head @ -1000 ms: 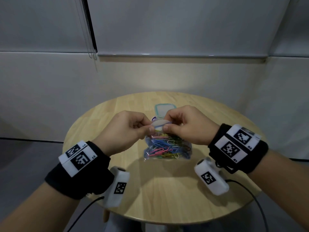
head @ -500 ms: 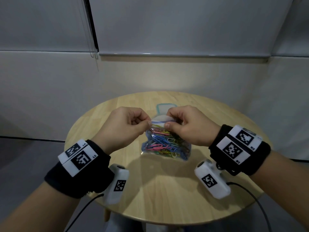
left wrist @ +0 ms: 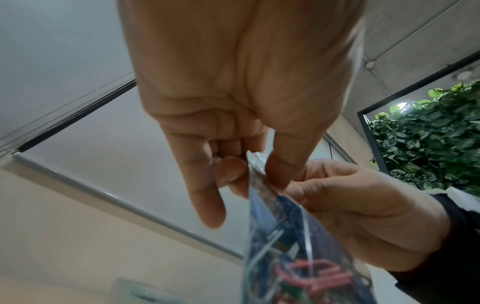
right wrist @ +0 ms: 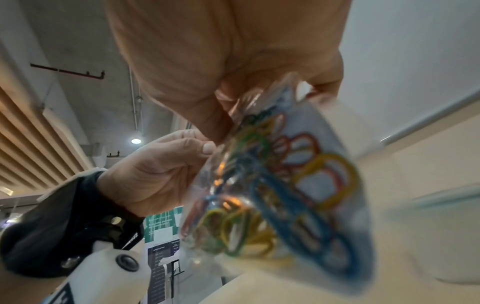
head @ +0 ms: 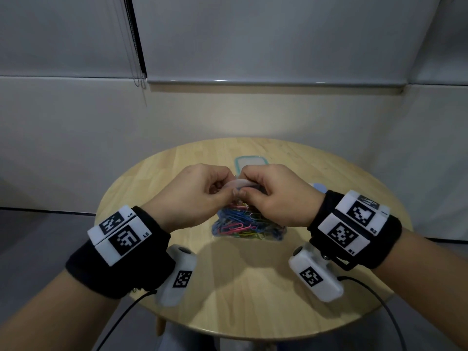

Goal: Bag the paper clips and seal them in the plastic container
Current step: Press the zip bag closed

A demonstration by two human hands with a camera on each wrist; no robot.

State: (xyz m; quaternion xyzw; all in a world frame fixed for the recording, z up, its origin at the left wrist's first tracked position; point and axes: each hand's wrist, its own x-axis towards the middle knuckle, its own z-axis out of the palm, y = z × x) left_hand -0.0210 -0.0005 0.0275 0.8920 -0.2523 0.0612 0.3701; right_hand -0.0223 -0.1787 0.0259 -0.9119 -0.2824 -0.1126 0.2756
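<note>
At the centre of the head view, we see 2 bare hands meeting above a round wooden table [head: 253,300]; the left hand [head: 192,201] and the right hand [head: 276,196] both pinch the top edge of a clear plastic zip bag [head: 249,228] between thumb and curled fingers, knuckles nearly touching. The bag hangs below them, its lower part packed with coloured paper clips [head: 240,224] in blue, pink, yellow and green; we cannot tell whether it rests on the table. Just above the hands in the frame, a clear plastic container [head: 250,163] with a teal rim sits on the table; each wrist wears a black band [head: 119,262] carrying white marker blocks.
</note>
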